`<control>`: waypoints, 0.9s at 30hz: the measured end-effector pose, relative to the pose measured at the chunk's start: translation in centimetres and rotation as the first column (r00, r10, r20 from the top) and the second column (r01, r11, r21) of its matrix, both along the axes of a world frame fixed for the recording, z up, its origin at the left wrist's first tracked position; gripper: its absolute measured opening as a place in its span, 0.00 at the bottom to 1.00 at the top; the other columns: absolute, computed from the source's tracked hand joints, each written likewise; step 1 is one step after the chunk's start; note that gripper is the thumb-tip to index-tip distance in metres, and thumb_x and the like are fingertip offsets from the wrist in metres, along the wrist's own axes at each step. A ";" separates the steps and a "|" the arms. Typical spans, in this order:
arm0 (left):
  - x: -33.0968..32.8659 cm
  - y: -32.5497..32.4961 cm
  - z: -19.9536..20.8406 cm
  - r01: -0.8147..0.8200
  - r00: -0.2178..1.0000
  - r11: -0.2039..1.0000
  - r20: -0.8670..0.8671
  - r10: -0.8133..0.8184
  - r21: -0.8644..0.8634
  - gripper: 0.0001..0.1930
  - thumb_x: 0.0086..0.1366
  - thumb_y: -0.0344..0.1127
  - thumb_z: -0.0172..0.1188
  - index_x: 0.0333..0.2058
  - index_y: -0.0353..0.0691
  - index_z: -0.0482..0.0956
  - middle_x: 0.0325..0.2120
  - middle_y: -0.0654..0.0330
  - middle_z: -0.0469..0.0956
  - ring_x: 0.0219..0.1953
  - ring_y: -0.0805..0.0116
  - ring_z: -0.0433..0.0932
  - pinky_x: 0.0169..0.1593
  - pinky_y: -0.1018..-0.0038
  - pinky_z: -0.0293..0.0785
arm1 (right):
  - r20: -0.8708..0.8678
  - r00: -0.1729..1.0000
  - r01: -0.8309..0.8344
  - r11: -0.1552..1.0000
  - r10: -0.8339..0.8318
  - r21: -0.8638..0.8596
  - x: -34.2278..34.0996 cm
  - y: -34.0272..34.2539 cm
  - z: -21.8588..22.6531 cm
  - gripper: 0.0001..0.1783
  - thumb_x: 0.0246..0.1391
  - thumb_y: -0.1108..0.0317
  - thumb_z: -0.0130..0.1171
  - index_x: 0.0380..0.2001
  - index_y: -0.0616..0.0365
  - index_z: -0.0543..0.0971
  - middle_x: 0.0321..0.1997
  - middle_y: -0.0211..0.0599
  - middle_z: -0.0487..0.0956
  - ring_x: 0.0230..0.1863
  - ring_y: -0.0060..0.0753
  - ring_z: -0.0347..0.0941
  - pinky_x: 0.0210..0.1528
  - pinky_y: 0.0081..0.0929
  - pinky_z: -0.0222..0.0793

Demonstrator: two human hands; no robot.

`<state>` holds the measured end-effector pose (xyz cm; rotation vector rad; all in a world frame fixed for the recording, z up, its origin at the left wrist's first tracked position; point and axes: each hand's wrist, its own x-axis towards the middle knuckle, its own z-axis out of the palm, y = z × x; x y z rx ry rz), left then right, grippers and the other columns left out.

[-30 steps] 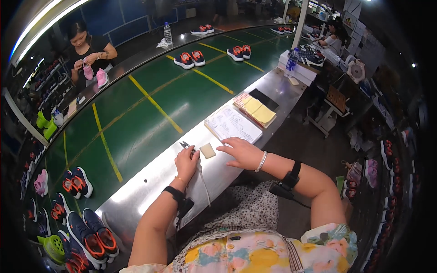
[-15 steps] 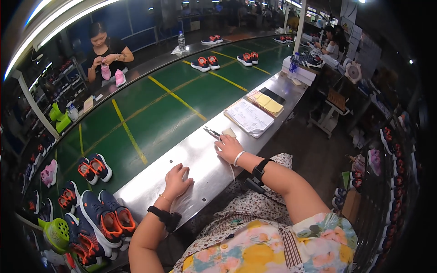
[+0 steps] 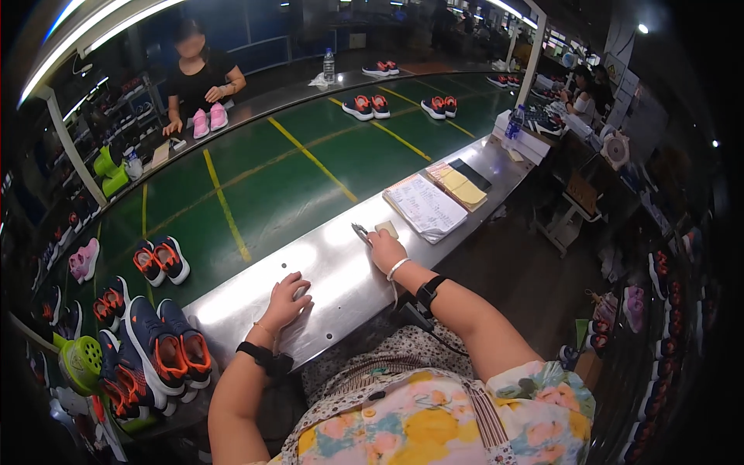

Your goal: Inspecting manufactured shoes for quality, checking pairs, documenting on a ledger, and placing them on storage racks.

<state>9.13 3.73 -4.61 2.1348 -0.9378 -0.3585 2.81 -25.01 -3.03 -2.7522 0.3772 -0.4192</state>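
Observation:
My right hand (image 3: 387,253) is closed round a small pair of metal thread snips (image 3: 360,232), whose blades point away from me over the steel ledge (image 3: 244,287). A small beige block (image 3: 387,229) lies beside its fingers. My left hand (image 3: 284,301) rests on the ledge, fingers loosely bent and thumb apart, holding nothing that I can see. To its left, several navy and orange sneakers (image 3: 159,349) are stacked at the ledge's end. Another pair of navy sneakers (image 3: 161,261) stands on the green conveyor belt (image 3: 271,182).
An open notebook (image 3: 428,205), a yellow pad (image 3: 457,188) and a water bottle (image 3: 514,124) lie or stand along the ledge to the right. Across the belt, a co-worker (image 3: 200,77) has pink shoes (image 3: 209,120). A green perforated lamp-like head (image 3: 81,363) is at lower left.
My right hand has taken hold of the snips, which lay on the ledge beside it. My left hand has shifted slightly. The co-worker has set down the pink shoe.

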 end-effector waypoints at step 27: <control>21.3 18.3 7.9 -0.513 0.653 0.170 0.254 0.714 0.841 0.48 0.30 0.54 0.75 0.56 0.61 0.66 0.64 0.50 0.38 0.67 0.52 0.36 0.60 0.40 0.43 | 0.027 0.997 0.066 0.984 -0.072 0.168 -1.9 -12.5 4.3 0.18 0.42 0.78 0.56 0.40 0.65 0.70 0.34 0.39 0.67 0.24 0.30 0.65 0.29 0.26 0.64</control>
